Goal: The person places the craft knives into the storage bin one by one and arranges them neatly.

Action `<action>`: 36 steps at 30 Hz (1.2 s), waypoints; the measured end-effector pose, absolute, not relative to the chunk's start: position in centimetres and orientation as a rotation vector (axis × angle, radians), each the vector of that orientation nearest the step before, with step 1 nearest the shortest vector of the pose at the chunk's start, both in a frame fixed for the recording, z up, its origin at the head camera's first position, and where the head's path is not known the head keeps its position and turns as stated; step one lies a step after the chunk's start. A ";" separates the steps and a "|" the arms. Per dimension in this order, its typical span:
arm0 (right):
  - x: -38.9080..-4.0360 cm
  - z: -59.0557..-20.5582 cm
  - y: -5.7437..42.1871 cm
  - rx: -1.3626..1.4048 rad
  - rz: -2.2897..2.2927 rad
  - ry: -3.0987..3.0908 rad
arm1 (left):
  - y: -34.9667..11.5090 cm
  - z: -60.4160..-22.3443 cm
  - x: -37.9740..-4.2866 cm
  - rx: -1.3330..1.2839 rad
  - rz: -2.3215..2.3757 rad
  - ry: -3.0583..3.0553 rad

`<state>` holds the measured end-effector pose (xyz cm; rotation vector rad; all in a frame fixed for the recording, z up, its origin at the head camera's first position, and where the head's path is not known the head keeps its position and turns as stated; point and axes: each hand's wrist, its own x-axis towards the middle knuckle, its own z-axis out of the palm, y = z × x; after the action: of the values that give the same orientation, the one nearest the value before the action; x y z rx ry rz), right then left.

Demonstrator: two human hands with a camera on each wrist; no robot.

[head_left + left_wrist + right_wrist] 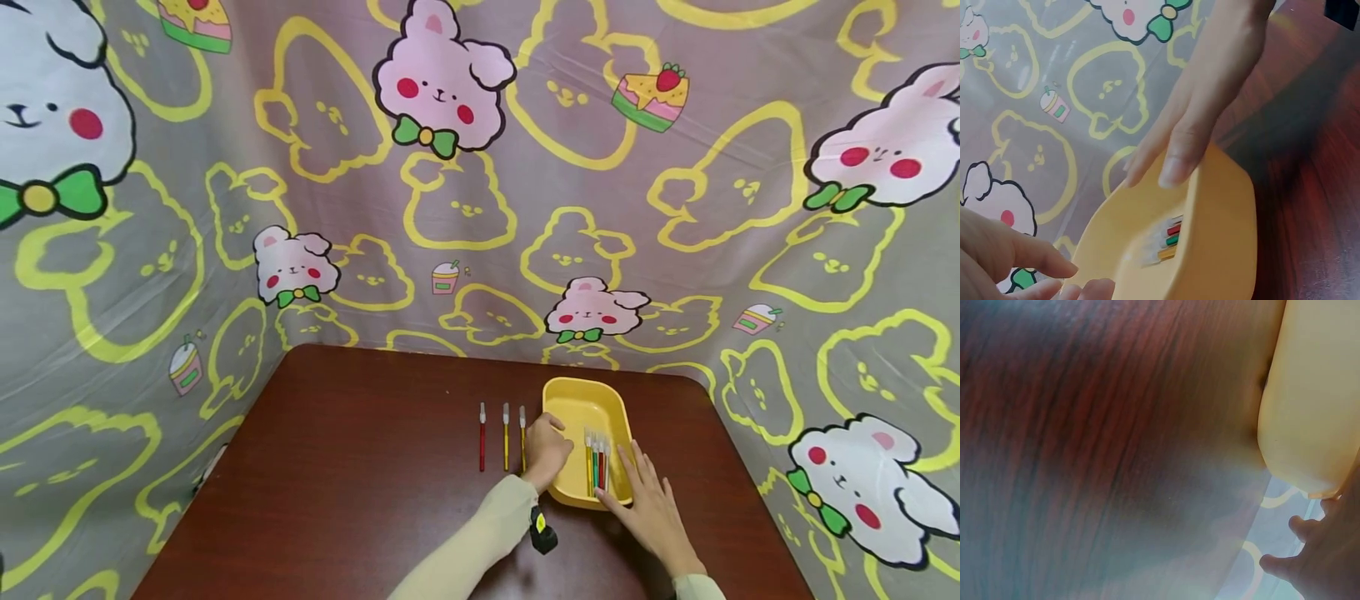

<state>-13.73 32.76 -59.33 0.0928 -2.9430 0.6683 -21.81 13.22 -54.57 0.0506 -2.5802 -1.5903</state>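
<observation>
A yellow plastic tray [576, 498] stands on the table. Inside it, toward the right, lie several slim pen-like tools [596, 471] with yellow, green and red handles and pale tips. My left hand [546, 450] is over the tray's left rim with fingers bent; the wrist view cuts off part of it, and I see nothing in its grasp. My right hand [652, 504] rests on the tray's near right corner, thumb over the rim, other fingers spread straight along the right side. Left of the tray lie a red-handled tool [482, 437] and two yellow-handled tools [506, 437], one partly behind my left hand.
The dark brown wooden table [360, 467] extends to the left of the tray. A patterned curtain [465, 200] with cartoon animals hangs around the table's back and sides. A black strap device [542, 532] sits on my left wrist.
</observation>
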 end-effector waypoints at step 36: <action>-13.8 -59.4 33.0 0.122 0.689 -2.920 | 4.8 -56.8 -22.0 0.268 -1.775 -2.575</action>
<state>-13.78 32.97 -59.36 0.1216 -2.9203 0.6890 -21.96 4.85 -56.83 0.2675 -2.5751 -1.7748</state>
